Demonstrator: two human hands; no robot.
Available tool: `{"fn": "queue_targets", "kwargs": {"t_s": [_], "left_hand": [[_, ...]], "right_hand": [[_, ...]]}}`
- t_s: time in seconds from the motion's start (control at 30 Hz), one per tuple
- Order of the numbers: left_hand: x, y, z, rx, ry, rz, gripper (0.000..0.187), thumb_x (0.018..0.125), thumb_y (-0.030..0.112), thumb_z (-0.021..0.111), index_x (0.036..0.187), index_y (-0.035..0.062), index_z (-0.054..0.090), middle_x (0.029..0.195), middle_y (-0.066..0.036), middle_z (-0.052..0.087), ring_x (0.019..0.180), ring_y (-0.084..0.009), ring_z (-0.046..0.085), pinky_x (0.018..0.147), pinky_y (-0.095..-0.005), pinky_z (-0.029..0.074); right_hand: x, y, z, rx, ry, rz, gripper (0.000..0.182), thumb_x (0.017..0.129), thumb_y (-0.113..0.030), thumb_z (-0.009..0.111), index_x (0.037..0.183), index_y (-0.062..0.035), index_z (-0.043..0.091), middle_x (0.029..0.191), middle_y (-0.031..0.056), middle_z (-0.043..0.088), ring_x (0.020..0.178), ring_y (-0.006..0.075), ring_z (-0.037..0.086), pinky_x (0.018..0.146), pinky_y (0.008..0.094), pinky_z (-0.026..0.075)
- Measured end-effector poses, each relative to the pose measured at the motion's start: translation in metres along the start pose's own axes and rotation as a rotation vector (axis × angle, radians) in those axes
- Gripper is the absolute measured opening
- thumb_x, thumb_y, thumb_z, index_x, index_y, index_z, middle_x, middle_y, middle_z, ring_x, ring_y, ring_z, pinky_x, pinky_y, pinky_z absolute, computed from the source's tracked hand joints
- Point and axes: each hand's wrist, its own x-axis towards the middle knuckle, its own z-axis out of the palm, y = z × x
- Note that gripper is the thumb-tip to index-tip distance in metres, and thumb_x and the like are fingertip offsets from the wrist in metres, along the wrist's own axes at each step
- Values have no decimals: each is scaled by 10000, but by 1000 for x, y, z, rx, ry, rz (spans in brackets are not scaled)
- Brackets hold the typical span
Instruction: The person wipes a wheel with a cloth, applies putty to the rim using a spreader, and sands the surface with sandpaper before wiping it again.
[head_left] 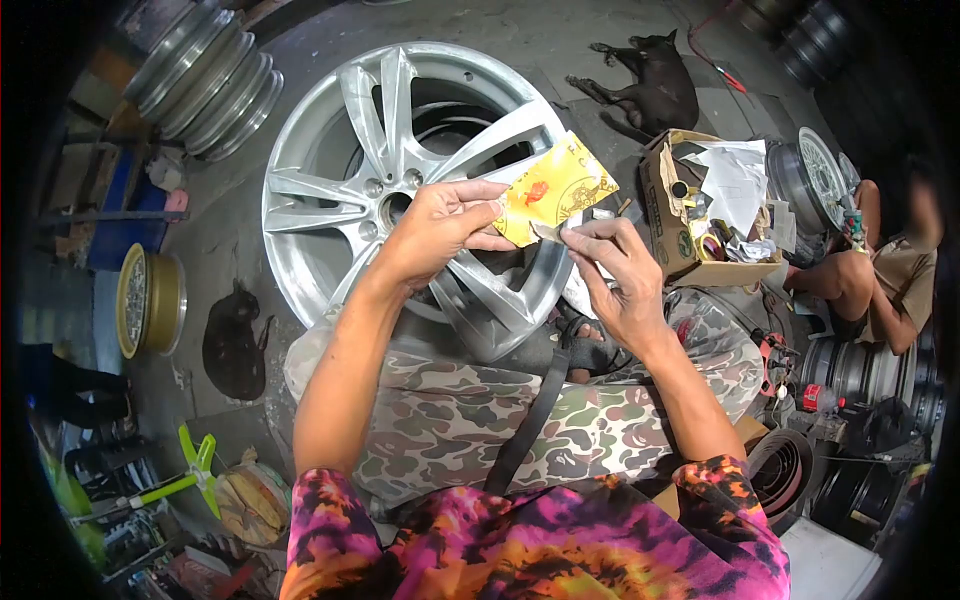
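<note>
My left hand (450,225) is closed on the near left edge of a yellow printed card (572,180), its thumb on top. A small red-orange dab of paste (537,193) sits on the card's face. Between the thumb and fingertips of my right hand (622,275) is a small thin flat blade (548,232), which reaches the card's lower edge. Under both hands a silver alloy wheel (400,90) with several spokes lies face up by my knees, partly covered by my arms and the card.
Right of the wheel stands a cardboard box (670,225) full of papers and scraps. A black dog (665,85) lies beyond it; another dark animal (235,345) lies at left. Stacked rims (200,85) and a gold rim (150,300) flank the floor. Another person (890,270) sits at right.
</note>
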Motion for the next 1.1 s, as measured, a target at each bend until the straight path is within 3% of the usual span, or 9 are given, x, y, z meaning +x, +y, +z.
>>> {"fn": "queue_targets", "kwargs": {"t_s": [0.43,0.63,0.7,0.77,0.8,0.93,1.1], "left_hand": [[-6,3,5,206,119,171,335,991,68,556,1258,-135,570,1103,-173,677,943,-163,690,788,-256,609],[-11,7,10,200,61,182,323,988,57,556,1259,-118,581,1106,-149,681,936,-148,686,803,-247,599],[-12,10,9,201,54,189,327,987,46,554,1270,-116,572,1110,-146,682,946,-145,687,821,-249,588],[-11,8,11,168,31,196,330,986,45,554,1273,-119,568,1110,-148,682,950,-145,688,827,-250,585],[-11,7,11,138,10,202,334,986,43,554,1275,-122,564,1110,-151,682,954,-146,689,833,-251,581],[-9,0,13,88,-1,209,337,982,38,554,1276,-128,557,1118,-161,683,949,-157,695,842,-256,583],[-6,-8,11,-11,94,166,333,976,22,554,1265,-144,549,1125,-196,677,953,-199,704,819,-259,602]], "right_hand": [[2,-1,0,65,-39,103,242,840,43,678,1071,-20,713,913,115,631,839,242,639,745,334,510],[4,-5,-1,148,-19,137,196,851,36,670,1042,15,710,887,127,648,813,238,636,738,320,505],[0,4,2,180,22,156,164,883,9,654,1038,31,701,858,118,643,787,203,627,726,309,499],[-3,4,3,278,16,417,153,918,-26,640,1044,40,694,849,102,632,771,159,624,703,292,492],[-2,1,4,334,10,431,156,951,-56,626,1056,40,691,838,71,628,757,107,619,662,262,477],[-1,-6,6,508,-40,566,173,974,-90,619,1075,30,692,853,36,639,735,67,610,633,222,463],[-2,-7,-2,536,-177,666,164,967,-92,628,1070,16,698,870,28,639,741,60,606,637,217,461]]}}
